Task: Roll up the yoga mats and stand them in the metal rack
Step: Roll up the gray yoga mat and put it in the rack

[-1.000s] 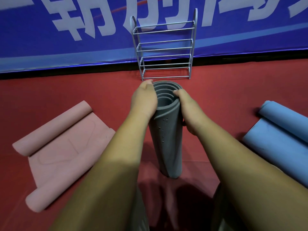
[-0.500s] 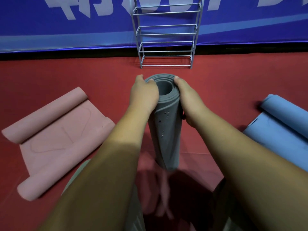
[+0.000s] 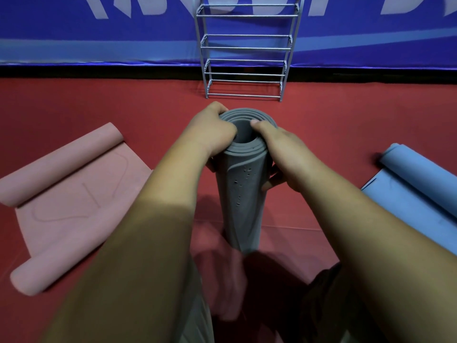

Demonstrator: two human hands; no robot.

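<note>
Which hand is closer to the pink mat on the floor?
Left. The left hand grips the grey mat on the side facing the pink mat; the right hand holds its far side.

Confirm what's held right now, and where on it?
Grey rolled yoga mat, standing upright, gripped at its top end by left hand and right hand, one on each side.

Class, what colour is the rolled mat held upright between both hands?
Grey mat, seen best in the head view.
</note>
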